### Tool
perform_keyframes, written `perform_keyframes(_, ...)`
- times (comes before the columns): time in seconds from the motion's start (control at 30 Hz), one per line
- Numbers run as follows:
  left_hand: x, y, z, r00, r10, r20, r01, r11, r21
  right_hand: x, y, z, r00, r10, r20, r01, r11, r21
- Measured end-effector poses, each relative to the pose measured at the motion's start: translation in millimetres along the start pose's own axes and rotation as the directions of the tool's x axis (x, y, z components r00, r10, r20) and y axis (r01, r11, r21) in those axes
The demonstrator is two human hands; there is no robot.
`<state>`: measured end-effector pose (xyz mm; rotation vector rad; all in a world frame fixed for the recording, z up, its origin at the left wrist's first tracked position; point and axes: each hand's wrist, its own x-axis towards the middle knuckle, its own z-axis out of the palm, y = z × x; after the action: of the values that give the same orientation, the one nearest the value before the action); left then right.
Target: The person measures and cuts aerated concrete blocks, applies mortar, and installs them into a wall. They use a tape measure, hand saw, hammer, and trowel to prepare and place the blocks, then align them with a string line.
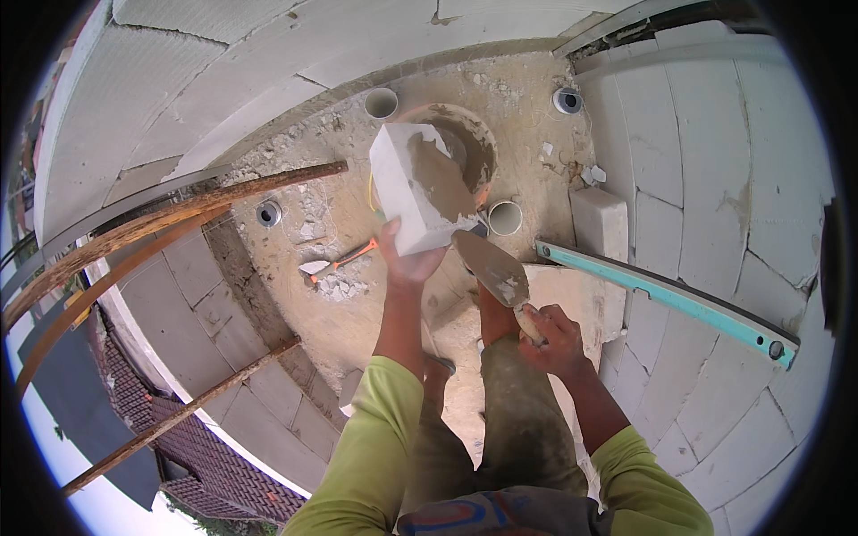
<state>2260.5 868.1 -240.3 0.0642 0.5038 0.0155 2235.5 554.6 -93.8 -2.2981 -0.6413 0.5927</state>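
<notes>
My left hand (pixel 407 255) grips a white lightweight block (pixel 393 179) near its lower end, holding it up off the floor. Wet grey mortar (pixel 438 183) coats much of the block's right-hand face. In my right hand (pixel 554 339) is a trowel (pixel 492 268), its fingers wrapped round the wooden handle. Mortar smears the trowel's blade, whose tip lies close to the block's lower right corner. Behind the block stands a round bucket (pixel 487 147) with mortar inside, partly hidden by the block.
Block walls (pixel 679 161) enclose the small floor. Pipe ends (pixel 505 217) stick up from it. A turquoise spirit level (pixel 661 290) leans at the right, near a loose block (pixel 599 219). An orange-handled tool (pixel 353 255) lies left. Wooden poles (pixel 179 210) cross the left side.
</notes>
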Motion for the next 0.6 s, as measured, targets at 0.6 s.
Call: perform_keyframes(0.6, -46.9, -123.9, 87.1, 0.996, -0.025, 0.089, 0.009, 0.985, 0.17, 96.4, -139.4, -95.0, 0.843, 0.42, -0.335, -0.092, 0.727, 0.681)
